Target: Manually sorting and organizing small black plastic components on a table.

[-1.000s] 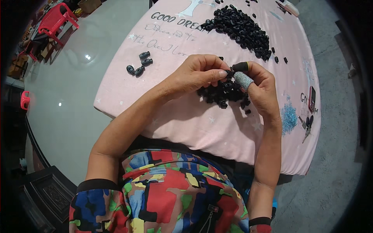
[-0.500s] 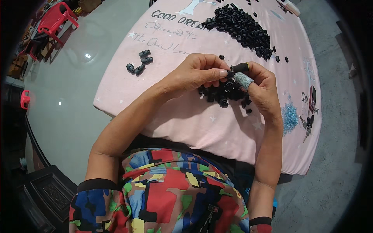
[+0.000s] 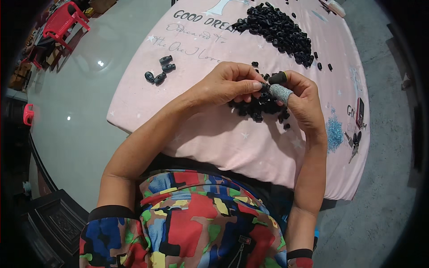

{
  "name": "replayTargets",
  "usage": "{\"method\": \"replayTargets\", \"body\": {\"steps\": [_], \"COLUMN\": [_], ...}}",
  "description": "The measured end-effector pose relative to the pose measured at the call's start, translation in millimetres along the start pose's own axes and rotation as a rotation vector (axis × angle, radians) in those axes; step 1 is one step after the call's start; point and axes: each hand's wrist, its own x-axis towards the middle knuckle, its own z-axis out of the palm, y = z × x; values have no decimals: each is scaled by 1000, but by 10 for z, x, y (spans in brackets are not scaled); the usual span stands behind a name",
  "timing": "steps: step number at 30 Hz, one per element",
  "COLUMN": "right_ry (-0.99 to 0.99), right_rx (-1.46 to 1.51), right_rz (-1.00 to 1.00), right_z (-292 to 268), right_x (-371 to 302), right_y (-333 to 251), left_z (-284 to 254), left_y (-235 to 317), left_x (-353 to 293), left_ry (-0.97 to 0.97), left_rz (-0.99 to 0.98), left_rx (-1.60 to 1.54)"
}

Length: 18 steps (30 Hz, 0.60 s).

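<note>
The worktop (image 3: 214, 145) fills the middle of the frame under a pale pink printed cloth (image 3: 134, 102), which probably keeps small parts from rolling. At the upper centre, the big heap of black pieces (image 3: 279, 33) sits beyond the hands, likely as a bulk store kept out of the way but within reach.

The left hand (image 3: 230, 85) comes in from the left, thumb and forefinger pinched on one small piece; the right hand (image 3: 304, 100) meets it from the other side, thumb and forefinger curled close, though I cannot tell if they grip too. Both work directly above the smaller heap (image 3: 259, 107), perhaps so anything dropped lands among its fellows.

At the right, a patch of tiny blue bits (image 3: 334, 134) lies apart, presumably to avoid mixing. Left of centre, four larger-looking black pieces (image 3: 160, 79) rest in a loose cluster, seemingly set aside. A hand tool (image 3: 356, 142) and a phone-like device (image 3: 359, 113) lie near the right edge.

A grey wrap (image 3: 280, 93) and a black cover (image 3: 278, 78) likely shield the right thumb and forefinger. The pinched black piece (image 3: 265, 87), right of centre, looks dark and stubby, its details mostly hidden by fingertips.
</note>
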Motion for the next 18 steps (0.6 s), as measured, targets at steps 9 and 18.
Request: {"method": "replayTargets", "body": {"steps": [9, 18], "right_ry": [0, 73], "right_rx": [32, -83], "right_rz": [29, -14], "right_z": [-19, 116], "right_x": [19, -13], "right_y": [55, -3], "left_z": [15, 16], "left_y": [21, -42], "left_x": [-5, 17], "left_ry": [-3, 44], "left_rz": [-9, 11], "left_rx": [-9, 9]}}
